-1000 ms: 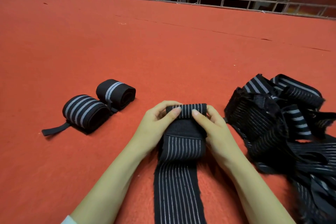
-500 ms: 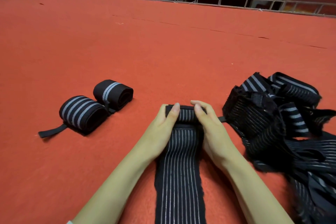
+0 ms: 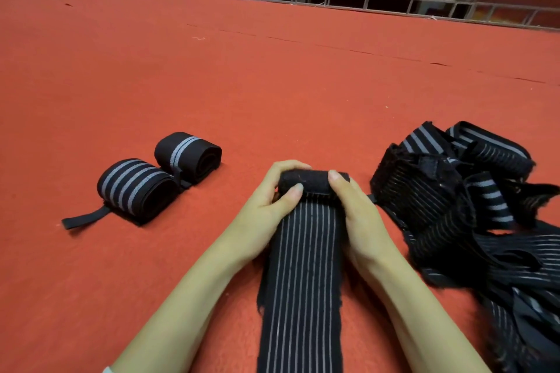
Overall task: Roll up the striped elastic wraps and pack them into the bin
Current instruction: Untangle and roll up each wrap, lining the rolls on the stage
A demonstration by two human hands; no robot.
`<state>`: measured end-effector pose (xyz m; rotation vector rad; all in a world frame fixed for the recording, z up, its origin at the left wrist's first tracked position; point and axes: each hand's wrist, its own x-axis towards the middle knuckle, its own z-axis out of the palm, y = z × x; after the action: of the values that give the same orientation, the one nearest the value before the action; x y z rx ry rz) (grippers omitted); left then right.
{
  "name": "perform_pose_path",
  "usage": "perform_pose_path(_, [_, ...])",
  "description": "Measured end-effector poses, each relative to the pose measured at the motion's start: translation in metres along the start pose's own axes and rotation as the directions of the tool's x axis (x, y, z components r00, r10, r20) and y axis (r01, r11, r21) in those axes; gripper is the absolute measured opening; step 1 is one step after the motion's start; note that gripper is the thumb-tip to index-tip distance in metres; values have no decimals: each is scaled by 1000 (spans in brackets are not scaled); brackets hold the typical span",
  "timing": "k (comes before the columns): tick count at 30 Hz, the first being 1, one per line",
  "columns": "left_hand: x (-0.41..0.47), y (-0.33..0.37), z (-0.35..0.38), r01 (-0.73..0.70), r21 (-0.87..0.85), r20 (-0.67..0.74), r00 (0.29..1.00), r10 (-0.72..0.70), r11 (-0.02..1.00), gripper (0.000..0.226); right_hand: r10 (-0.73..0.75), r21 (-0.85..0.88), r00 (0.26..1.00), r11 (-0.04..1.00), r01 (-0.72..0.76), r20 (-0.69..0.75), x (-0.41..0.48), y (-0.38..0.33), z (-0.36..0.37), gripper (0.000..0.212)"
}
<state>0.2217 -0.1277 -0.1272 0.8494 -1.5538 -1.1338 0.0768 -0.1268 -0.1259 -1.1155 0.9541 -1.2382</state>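
Left grip [image 3: 266,200] and right grip [image 3: 357,215] both curled round rolled end of striped wrap [image 3: 304,183], one each side. Unrolled tail lies flat toward person on red carpet [image 3: 272,85]. Near roll [image 3: 136,188] and far roll [image 3: 188,154] left, touching. Tangled wrap pile [image 3: 454,206] just right.

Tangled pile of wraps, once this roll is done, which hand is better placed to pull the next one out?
Right. The pile lies just beside the right hand, while the left hand grips the far side of the half-rolled wrap, nearer the two finished rolls.
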Motion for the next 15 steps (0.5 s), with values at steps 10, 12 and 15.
perform_pose_path(10, [0, -3, -1, 15, -67, -109, 994, -22, 998, 17, -29, 13, 999, 1000, 29, 37, -1, 0, 0, 35])
perform_pose_path(12, [1, -1, -1, -24, -31, -80, 997, 21, 999, 17, -6, 28, 999, 1000, 5, 36, -1, 1, 1, 46])
perform_pose_path(15, [-5, -1, -2, -78, -7, -41, 996, 78, 997, 22, -45, 15, 999, 999, 45, 16, -2, -1, 1, 33])
